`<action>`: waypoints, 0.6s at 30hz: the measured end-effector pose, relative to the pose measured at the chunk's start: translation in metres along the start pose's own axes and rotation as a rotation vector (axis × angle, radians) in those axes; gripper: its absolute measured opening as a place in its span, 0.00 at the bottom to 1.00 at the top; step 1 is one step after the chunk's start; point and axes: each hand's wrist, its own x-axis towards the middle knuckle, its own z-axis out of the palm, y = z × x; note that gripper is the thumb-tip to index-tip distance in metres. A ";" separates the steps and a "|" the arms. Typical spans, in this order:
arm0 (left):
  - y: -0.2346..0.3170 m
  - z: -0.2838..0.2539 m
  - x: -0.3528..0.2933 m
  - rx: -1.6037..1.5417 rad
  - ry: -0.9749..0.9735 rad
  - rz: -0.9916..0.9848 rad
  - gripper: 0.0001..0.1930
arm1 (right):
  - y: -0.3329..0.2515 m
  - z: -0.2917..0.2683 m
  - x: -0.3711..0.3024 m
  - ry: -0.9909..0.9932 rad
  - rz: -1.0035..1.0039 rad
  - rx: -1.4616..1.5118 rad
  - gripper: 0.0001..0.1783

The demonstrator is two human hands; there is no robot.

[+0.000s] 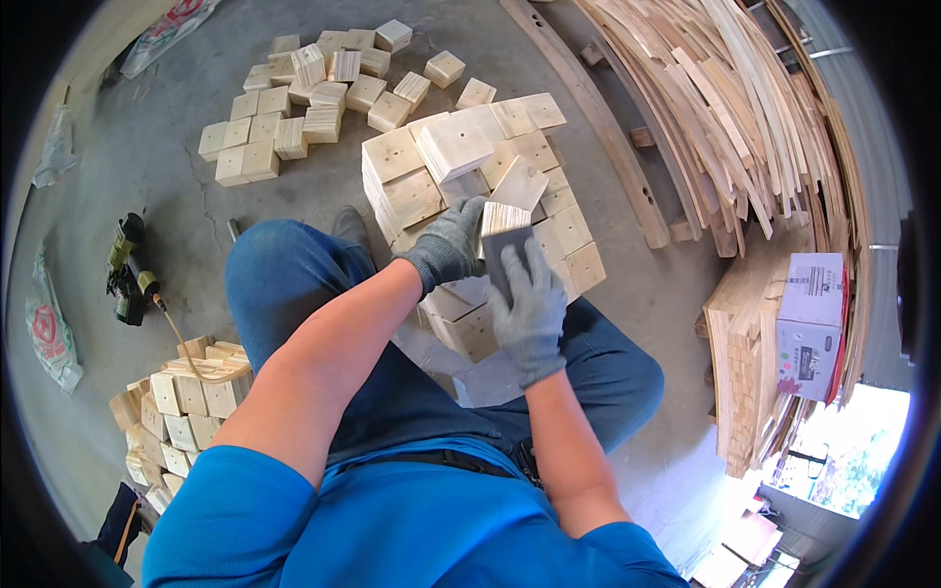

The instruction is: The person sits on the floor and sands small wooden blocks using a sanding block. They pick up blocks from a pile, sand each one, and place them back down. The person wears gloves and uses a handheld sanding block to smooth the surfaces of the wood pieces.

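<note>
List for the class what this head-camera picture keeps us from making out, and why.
All in the head view:
- Part of the wooden block: covered by the dark pad and right hand.
- Right side of the lower-left block stack: behind the left arm.
- Details outside the bright opening: washed out by glare.

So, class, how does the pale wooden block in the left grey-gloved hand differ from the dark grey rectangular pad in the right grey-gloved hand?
Colour: the pale wooden block is light, the dark grey rectangular pad much darker.
Surface: the block shows fine layered lines; the pad looks plain.
Hold: the left hand grips the block; the right hand holds the pad.
Both look straight-edged.
</note>
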 end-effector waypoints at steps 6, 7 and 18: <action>-0.002 0.005 0.004 -0.041 -0.001 0.012 0.58 | 0.003 -0.003 -0.028 0.010 -0.043 -0.004 0.37; 0.001 0.003 0.003 -0.055 -0.007 0.004 0.59 | 0.003 -0.004 -0.018 -0.001 -0.036 -0.002 0.37; -0.051 0.033 0.012 0.051 0.039 0.114 0.59 | 0.016 0.021 0.128 -0.040 0.130 0.033 0.35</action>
